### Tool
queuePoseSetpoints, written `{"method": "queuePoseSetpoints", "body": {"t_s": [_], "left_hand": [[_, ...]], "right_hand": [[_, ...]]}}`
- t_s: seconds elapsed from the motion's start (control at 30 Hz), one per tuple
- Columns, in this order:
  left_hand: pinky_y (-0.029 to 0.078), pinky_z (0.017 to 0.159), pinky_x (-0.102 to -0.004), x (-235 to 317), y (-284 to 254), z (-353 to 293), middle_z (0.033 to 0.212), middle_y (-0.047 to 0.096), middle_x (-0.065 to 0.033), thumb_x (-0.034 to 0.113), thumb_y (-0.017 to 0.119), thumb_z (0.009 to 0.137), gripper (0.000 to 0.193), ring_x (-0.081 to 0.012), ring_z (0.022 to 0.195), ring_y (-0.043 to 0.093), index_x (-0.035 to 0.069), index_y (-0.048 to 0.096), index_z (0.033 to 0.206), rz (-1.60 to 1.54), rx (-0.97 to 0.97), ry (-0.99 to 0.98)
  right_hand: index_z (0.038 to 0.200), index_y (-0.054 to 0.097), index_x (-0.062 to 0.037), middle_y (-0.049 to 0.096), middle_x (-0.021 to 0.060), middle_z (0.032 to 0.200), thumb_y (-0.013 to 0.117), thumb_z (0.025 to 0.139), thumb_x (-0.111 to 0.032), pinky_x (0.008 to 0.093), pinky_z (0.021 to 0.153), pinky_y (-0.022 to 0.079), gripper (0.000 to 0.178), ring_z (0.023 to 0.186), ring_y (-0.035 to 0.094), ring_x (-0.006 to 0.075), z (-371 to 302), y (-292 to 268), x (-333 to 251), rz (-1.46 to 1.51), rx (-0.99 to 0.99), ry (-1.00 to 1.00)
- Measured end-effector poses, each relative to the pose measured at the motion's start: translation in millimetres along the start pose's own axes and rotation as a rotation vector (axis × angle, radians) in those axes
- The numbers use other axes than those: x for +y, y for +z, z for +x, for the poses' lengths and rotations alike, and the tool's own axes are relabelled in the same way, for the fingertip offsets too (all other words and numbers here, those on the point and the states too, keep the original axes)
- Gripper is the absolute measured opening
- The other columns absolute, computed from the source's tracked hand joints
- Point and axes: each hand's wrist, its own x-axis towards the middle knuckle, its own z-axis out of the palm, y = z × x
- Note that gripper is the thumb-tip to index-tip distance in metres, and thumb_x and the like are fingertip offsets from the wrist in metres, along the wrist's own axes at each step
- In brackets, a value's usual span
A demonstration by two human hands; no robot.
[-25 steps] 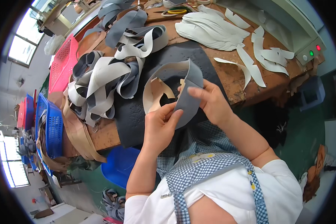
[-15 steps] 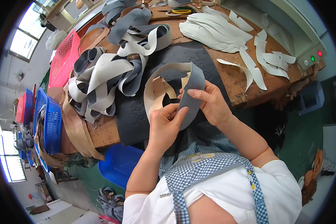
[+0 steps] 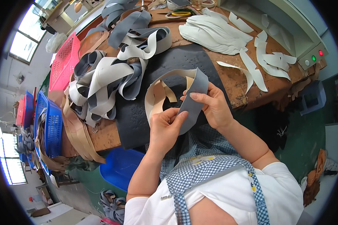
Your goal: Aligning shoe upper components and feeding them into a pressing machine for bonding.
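A grey strip with a pale backing (image 3: 196,97) is curved into a loop above the black mat (image 3: 133,127). My right hand (image 3: 214,106) is closed on the strip's right side, thumb flat on the grey face and fingers behind. My left hand (image 3: 164,129) pinches its lower left edge between thumb and fingers. A tan strip (image 3: 159,95) shows inside the loop; whether it is joined to the grey strip I cannot tell. Left of the mat lies a tangled pile of grey-and-white strips (image 3: 105,75).
White curved pieces (image 3: 214,32) lie stacked at the back right, with several loose ones nearer. Tan strips (image 3: 79,131) hang over the table's left edge by a pink basket (image 3: 64,62) and a blue basket (image 3: 49,123). Yellow-handled scissors (image 3: 181,14) lie at the back.
The loop has tilted and shifted slightly right and down between my hands, and more of the tan strip's end shows inside it. Both hands keep their hold.
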Motion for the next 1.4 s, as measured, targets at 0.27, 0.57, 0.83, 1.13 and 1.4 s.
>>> {"method": "queuePoseSetpoints", "body": {"t_s": [0.27, 0.57, 0.83, 1.13, 1.4], "left_hand": [[0.031, 0.047, -0.0229, 7, 0, -1, 0.054, 0.055, 0.0033, 0.013, 0.070, 0.090, 0.018, -0.0009, 0.051, 0.040, -0.004, 0.074, 0.096, 0.044, -0.013, -0.015], [0.051, 0.059, -0.0253, 6, 3, -17, 0.077, 0.073, -0.0120, 0.001, 0.072, 0.084, 0.015, -0.0129, 0.067, 0.070, -0.001, 0.073, 0.099, 0.347, 0.256, 0.308], [0.058, 0.077, -0.0339, -5, 4, -13, 0.092, 0.074, -0.0148, -0.011, 0.071, 0.077, 0.028, -0.0289, 0.084, 0.074, -0.003, 0.069, 0.104, 0.719, 0.477, 0.943], [0.056, 0.072, -0.0282, 4, -3, -19, 0.091, 0.074, -0.0149, 0.002, 0.076, 0.082, 0.025, -0.0201, 0.080, 0.072, -0.002, 0.069, 0.106, 0.198, 0.093, 0.401], [0.050, 0.066, -0.0224, 23, -28, 11, 0.075, 0.065, 0.0003, 0.022, 0.062, 0.098, 0.029, -0.0053, 0.070, 0.059, -0.005, 0.069, 0.092, -0.305, -0.037, -0.102]], "right_hand": [[0.119, 0.057, -0.0027, 0.070, 0.0153, 0.104, 0.065, 0.089, 0.000, 0.0384, 0.089, 0.057, 0.031, 0.100, 0.070, 0.0269, 0, -2, 1, -0.029, -0.002, -0.022], [0.111, 0.055, -0.0073, 0.069, 0.0128, 0.101, 0.064, 0.088, 0.005, 0.0407, 0.094, 0.055, 0.027, 0.099, 0.069, 0.0274, -1, 1, 1, 0.064, -0.087, 0.016], [0.098, 0.052, -0.0116, 0.066, 0.0087, 0.090, 0.065, 0.088, 0.004, 0.0457, 0.101, 0.048, 0.023, 0.093, 0.067, 0.0221, 0, -7, 3, 0.233, -0.353, -0.028], [0.111, 0.057, -0.0063, 0.070, 0.0108, 0.096, 0.068, 0.086, 0.002, 0.0426, 0.097, 0.052, 0.029, 0.096, 0.068, 0.0225, 5, -9, -4, -0.009, -0.320, -0.060], [0.108, 0.070, 0.0011, 0.066, 0.0163, 0.124, 0.074, 0.079, 0.003, 0.0407, 0.098, 0.052, 0.029, 0.117, 0.063, 0.0266, 0, 4, -12, -0.260, -0.341, 0.116]]}}
